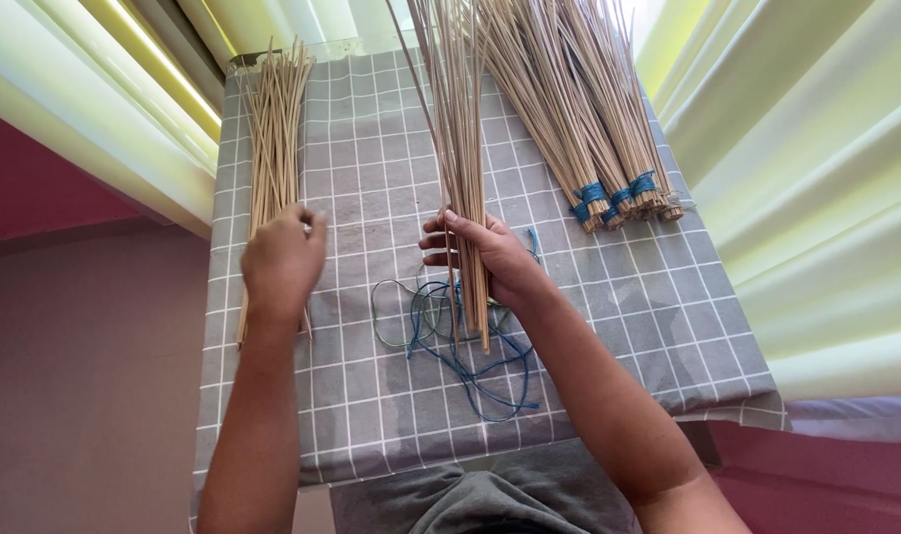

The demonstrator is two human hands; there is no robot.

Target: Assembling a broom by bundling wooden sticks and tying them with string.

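My right hand [490, 259] grips a bunch of thin tan sticks [457, 148] near its lower end; the bunch stands up and away from me over the grey checked cloth [371, 168]. Its cut ends hang over a tangle of blue cords [460, 341]. My left hand [280, 259] rests on a loose pile of the same sticks [272, 129] lying along the cloth's left side, fingers curled over a few of them.
Three stick bundles tied with blue cord [609, 193] lie at the back right of the cloth. Pale curtains [826, 198] hang on both sides. The cloth's front edge is close to my grey-clad lap [490, 499].
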